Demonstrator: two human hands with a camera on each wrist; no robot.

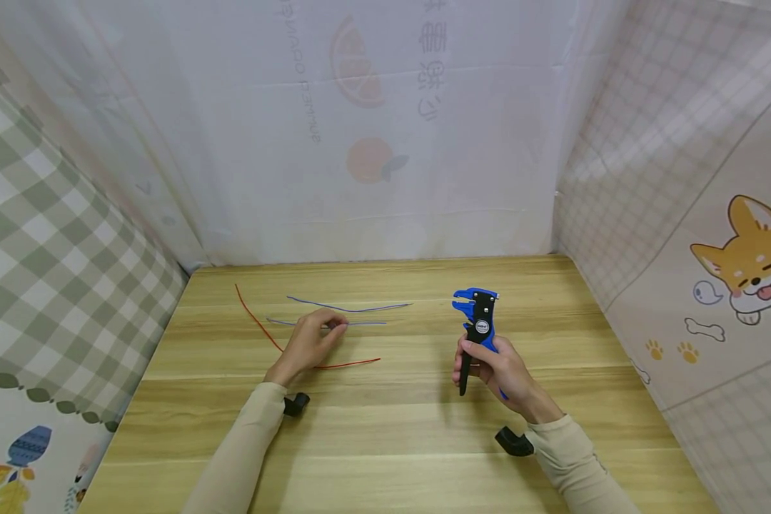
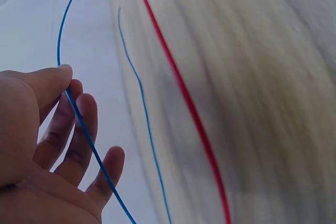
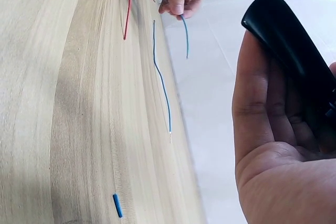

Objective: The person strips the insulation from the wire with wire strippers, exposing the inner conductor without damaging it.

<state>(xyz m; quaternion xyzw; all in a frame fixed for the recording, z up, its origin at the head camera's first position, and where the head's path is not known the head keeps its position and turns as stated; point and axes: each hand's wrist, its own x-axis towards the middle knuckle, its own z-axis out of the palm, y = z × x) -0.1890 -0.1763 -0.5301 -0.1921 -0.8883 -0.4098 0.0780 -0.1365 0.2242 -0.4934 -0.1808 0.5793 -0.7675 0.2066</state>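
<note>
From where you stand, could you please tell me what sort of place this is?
Probably a curtained-off workspace: a wood-grain table, printed hangings on three sides, and a wire stripper.

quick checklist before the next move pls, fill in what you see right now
1. Left hand pinching a blue wire: ok.
2. Right hand gripping the wire stripper by its handles: ok.
3. Stripper's mouth standing open: ok, a gap shows in the head view.
4. Held wire lying in that mouth: not ok, they are well apart.
5. Held wire's ends bare: cannot tell, too small.
6. Second blue wire and red wire clear of the stripper: ok.
</note>
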